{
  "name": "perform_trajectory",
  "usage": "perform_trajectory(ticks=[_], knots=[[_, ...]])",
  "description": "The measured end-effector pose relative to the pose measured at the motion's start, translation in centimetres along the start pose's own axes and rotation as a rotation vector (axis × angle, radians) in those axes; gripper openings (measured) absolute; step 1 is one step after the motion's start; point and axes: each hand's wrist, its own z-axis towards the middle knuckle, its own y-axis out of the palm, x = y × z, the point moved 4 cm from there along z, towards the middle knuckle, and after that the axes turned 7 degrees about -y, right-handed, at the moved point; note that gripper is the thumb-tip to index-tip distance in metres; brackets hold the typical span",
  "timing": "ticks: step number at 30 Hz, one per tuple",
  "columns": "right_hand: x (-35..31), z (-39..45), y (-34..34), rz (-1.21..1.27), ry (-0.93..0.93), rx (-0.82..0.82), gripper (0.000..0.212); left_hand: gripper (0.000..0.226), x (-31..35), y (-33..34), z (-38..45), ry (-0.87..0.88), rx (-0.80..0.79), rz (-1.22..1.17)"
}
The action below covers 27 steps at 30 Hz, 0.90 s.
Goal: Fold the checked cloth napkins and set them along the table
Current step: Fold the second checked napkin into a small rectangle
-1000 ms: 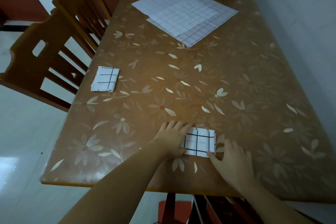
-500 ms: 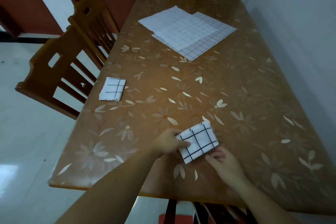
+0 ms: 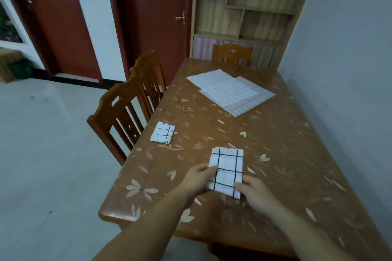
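A folded white napkin with dark checks (image 3: 226, 170) is held over the near part of the brown flowered table (image 3: 275, 144). My left hand (image 3: 196, 179) grips its left edge, and my right hand (image 3: 253, 192) pinches its near right corner. A second folded checked napkin (image 3: 163, 133) lies by the table's left edge. Two unfolded checked napkins (image 3: 230, 91) lie overlapped, flat, at the far end.
Two wooden chairs (image 3: 127, 110) stand along the table's left side, and a third chair (image 3: 232, 54) stands at the far end. A grey wall (image 3: 339, 48) runs along the right side. Red doors and a shelf unit are behind.
Both hands have lifted the folded napkin off the table and turned it lengthwise away from me. The camera has tilted up, showing more of the room.
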Motion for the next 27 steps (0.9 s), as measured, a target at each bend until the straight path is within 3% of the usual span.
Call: perform_trajectory(ticks=[4,9,13,18,22,27], knots=[[-1.4,-3.1,0.4,-0.086,0.006,-0.085,0.021,0.015,0.8,-1.6,-3.1,0.092,0.029,0.027],[-2.7,-6.9,0.6,-0.002,-0.031,0.050,0.027,0.014,0.9,-3.3,-8.7,0.134,0.062,0.107],[-3.2,-10.3,2.1,0.071,-0.088,0.144,0.029,0.033,-0.2,-4.4,-14.8,0.125,0.091,0.145],[-3.9,-14.4,6.6,0.245,-0.101,0.124,0.025,0.021,-3.3,-6.9,-22.0,0.092,0.259,0.262],[-5.5,-17.5,10.3,0.432,-0.048,0.098,0.026,0.023,-3.8,-9.9,-25.6,0.116,0.367,0.216],[-9.6,-19.1,14.9,0.366,-0.094,0.060,0.027,0.022,-3.8,-14.4,-28.6,0.204,0.374,0.135]])
